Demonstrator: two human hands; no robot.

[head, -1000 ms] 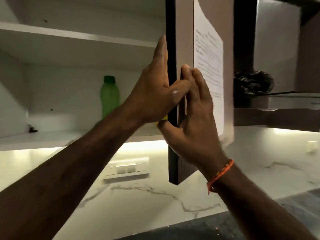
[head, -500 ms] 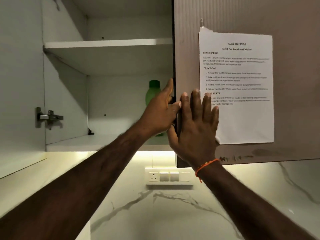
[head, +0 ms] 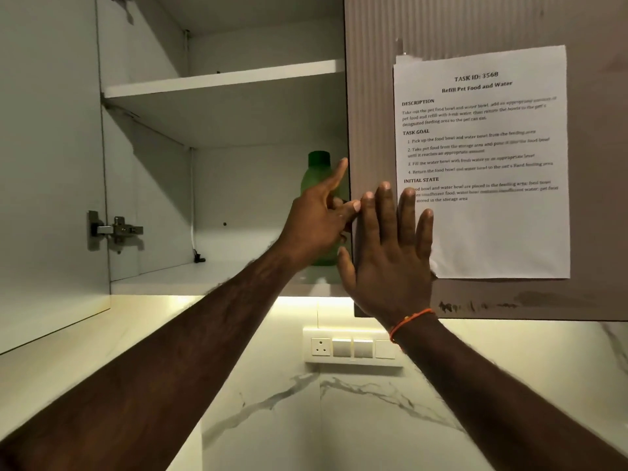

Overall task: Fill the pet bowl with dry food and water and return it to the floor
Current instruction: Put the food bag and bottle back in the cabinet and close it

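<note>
The pet bowl is not in sight, so I cannot tell where it is. A person stands at a wall cupboard. The right hand (head: 387, 253) lies flat on the front of the closed cupboard door (head: 373, 96), fingers straight and spread, holding nothing. One fingertip touches the edge of a printed paper sheet (head: 486, 164) stuck on that door. The left hand (head: 319, 222) is at the door's left edge. Its first finger points up and its thumb touches the edge; the other fingers are partly hidden, so I cannot tell if this grip holds the door. Behind it a green bottle (head: 319, 164) stands upright on the lower shelf (head: 204, 277). A white switch panel (head: 350, 348) sits on the marble wall below.
</note>
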